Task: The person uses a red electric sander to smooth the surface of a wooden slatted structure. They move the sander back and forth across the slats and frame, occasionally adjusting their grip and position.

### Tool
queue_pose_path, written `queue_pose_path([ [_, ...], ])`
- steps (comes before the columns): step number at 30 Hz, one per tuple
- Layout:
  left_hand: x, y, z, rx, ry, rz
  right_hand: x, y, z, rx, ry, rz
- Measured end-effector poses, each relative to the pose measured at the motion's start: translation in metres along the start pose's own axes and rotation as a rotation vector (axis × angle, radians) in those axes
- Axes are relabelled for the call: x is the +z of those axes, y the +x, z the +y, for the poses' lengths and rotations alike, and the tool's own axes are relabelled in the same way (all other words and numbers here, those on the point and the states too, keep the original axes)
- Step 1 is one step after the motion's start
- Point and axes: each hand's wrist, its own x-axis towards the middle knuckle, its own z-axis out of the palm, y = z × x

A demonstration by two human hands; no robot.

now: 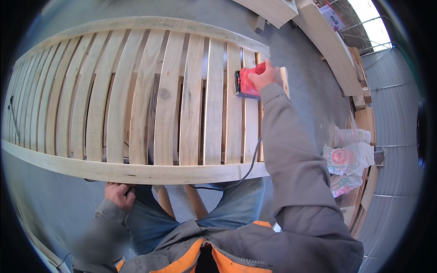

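A long slatted wooden frame (136, 172) lies in front of me, its pale slats running between a near rail and a far rail. My right hand (268, 75) is closed over a red electric sander (248, 81), whose flat dark pad rests on the slats near the frame's right end. From the sander side, a black power cord (251, 169) hangs over the near rail toward my lap. At the near rail's lower edge, left of my legs, my left hand (120, 195) has its fingers curled against the wood; its fingertips are partly hidden.
White and red plastic sacks (348, 157) lie on the right beside stacked boards (364, 123) and a corrugated metal wall (396, 118). Large pale wooden panels (325, 45) stand at the far right. A thin dark rod (14, 119) lies across the slats at far left.
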Motion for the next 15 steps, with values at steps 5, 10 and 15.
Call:
queue_pose_path([
  [5,-0.005,0.01,-0.001,0.044,-0.092,-0.006,0.001,0.046,-0.011,-0.002,-0.035,-0.001],
  [10,-0.005,0.016,-0.003,0.044,-0.154,-0.034,0.007,0.108,0.009,-0.077,0.007,-0.048],
  [15,0.0,0.019,-0.004,0.062,-0.131,0.03,0.015,0.128,-0.008,-0.084,0.02,0.003],
])
